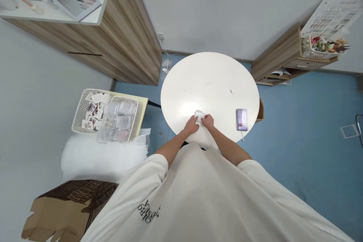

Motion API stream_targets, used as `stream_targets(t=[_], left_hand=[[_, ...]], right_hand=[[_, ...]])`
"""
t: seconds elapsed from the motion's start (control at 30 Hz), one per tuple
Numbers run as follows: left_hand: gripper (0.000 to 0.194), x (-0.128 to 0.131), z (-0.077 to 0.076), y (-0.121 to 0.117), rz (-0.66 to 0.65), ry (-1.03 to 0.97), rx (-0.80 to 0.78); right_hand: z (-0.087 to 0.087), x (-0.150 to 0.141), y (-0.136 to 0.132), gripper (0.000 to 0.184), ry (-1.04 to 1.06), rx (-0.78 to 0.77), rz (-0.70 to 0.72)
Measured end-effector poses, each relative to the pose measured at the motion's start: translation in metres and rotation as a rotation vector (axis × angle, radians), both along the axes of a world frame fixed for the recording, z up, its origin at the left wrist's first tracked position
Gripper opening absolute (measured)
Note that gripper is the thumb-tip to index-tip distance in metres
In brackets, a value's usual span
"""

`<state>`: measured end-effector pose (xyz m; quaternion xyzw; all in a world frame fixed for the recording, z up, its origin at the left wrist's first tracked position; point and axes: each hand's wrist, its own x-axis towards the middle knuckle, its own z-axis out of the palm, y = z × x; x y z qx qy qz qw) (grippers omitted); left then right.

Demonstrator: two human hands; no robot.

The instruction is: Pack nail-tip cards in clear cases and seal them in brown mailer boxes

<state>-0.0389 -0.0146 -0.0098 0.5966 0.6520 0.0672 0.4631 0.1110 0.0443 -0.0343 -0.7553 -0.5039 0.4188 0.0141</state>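
Observation:
A small, whitish, square packet or box (pixel 199 114) is at the near part of the round white table (pixel 210 79). Its exact kind is too small to make out. My left hand (pixel 192 125) grips its left side, thumb on top near the front edge. On the opposite side, my right hand (pixel 208 121) pinches the near right corner with closed fingers. Both forearms reach in from below. My fingers partly cover the packet's sides.
A phone (pixel 241 120) with a cable lies at the table's right. On a side stand at left, one white basket (pixel 76 119) holds printed cards, another (pixel 135 119) clear plastic boxes. White foam wrap (pixel 99 157) and cardboard (pixel 56 215) lie nearer. Wooden cabinets (pixel 133 34) stand behind.

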Motion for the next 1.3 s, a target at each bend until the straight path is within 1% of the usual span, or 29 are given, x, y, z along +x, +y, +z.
stream_targets(t=[0.17, 0.23, 0.3, 0.37, 0.47, 0.63, 0.77, 0.9, 0.97, 1.07, 1.17, 1.3], left_hand=[[0.072, 0.001, -0.001, -0.015, -0.014, 0.055, -0.033], [0.071, -0.004, 0.0, -0.018, -0.005, 0.085, -0.027], [0.07, -0.015, 0.002, -0.02, 0.01, 0.117, -0.014], [0.069, -0.031, 0.003, -0.021, 0.02, 0.145, 0.006], [0.063, -0.062, 0.004, -0.021, 0.009, 0.174, 0.063], [0.058, -0.122, 0.001, -0.014, -0.07, 0.19, 0.153], [0.063, -0.163, -0.005, -0.006, -0.117, 0.196, 0.187], [0.07, -0.19, -0.008, -0.002, -0.103, 0.227, 0.167], [0.073, -0.196, -0.007, -0.001, -0.108, 0.231, 0.155], [0.075, -0.198, -0.002, 0.002, -0.112, 0.224, 0.132], [0.074, -0.196, 0.007, 0.006, -0.09, 0.207, 0.124], [0.074, -0.189, 0.019, 0.003, -0.076, 0.241, 0.164]], right_hand=[[0.0, -0.003, -0.017, 0.023, 0.01, -0.023, -0.034], [0.0, -0.011, -0.021, 0.023, 0.025, -0.033, -0.044], [0.001, -0.025, -0.023, 0.022, 0.04, -0.029, -0.043], [0.001, -0.043, -0.022, 0.02, 0.052, -0.016, -0.035], [0.003, -0.075, -0.016, 0.019, 0.075, 0.0, -0.022], [0.007, -0.131, 0.001, 0.023, 0.071, 0.081, 0.019], [0.011, -0.175, 0.015, 0.012, 0.067, 0.144, 0.166], [0.014, -0.206, 0.021, 0.023, 0.079, 0.171, 0.321], [0.017, -0.213, 0.019, 0.03, 0.054, 0.165, 0.379], [0.021, -0.212, 0.013, 0.039, 0.033, 0.164, 0.457], [0.028, -0.201, 0.005, 0.043, 0.051, 0.164, 0.512], [0.04, -0.179, -0.005, 0.043, 0.06, 0.168, 0.504]])
